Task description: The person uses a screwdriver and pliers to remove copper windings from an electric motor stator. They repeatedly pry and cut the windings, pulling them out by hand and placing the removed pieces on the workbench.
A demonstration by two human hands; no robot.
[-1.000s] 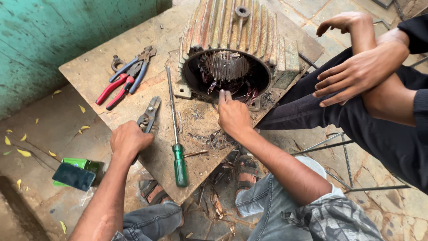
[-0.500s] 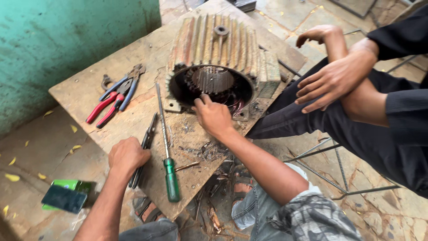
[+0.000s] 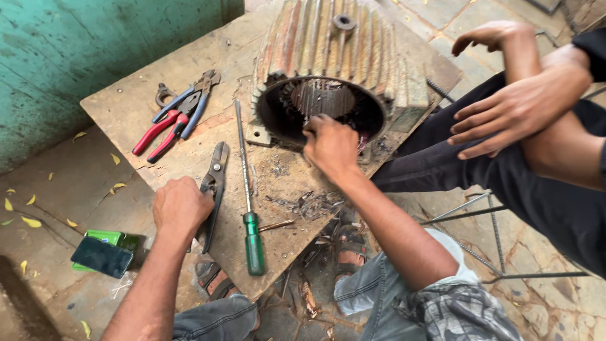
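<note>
Head view, looking down over a worn wooden board (image 3: 189,57) set low on the ground. The person's left hand (image 3: 182,207) is closed over the dark handles of a pair of metal snips (image 3: 216,183), which lie flat on the board near its front edge, blades pointing away toward the motor. The right hand (image 3: 331,146) is at the open mouth of a big ribbed motor housing (image 3: 334,57), fingers curled at the lower rim of the bore; whether they pinch anything there I cannot tell, since the fingertips are hidden. The two hands are well apart, with a green-handled screwdriver (image 3: 254,243) lying between them, its long shaft running up toward the housing's foot. Just below the right wrist sits a small heap of dark scraps and wire bits (image 3: 309,205). Farther left on the board lie red-handled pliers (image 3: 161,134) crossed with blue-handled pliers (image 3: 189,107). Off the board, on the concrete floor at the left, a dark phone (image 3: 101,256) rests on a green box. At the right a second person in dark clothes sits with folded arms, one hand (image 3: 505,113) resting on the other forearm.
</note>
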